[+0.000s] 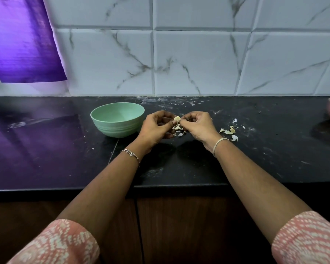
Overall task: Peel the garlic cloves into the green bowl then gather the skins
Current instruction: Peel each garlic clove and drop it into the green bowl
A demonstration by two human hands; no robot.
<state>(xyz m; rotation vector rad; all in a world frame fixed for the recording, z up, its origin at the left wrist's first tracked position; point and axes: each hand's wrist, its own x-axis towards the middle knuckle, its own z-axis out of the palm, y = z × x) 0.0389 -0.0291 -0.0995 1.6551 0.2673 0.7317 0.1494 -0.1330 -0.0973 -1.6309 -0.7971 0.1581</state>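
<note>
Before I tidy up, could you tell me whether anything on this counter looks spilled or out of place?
Loose garlic skins lie scattered on the black counter, just right of the right hand. The green bowl stands upright.

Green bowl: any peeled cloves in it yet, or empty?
Empty as far as shown: the visible inside of the green bowl is bare; its rim hides the near inner wall.

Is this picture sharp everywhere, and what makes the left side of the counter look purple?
Head view: the green bowl, left hand and right hand are sharp; the purple sheet blurs at its lower left. Head view: the glossy counter mirrors that sheet as purple glare. Head view: tile joints bend, wide-angle distortion.
</note>
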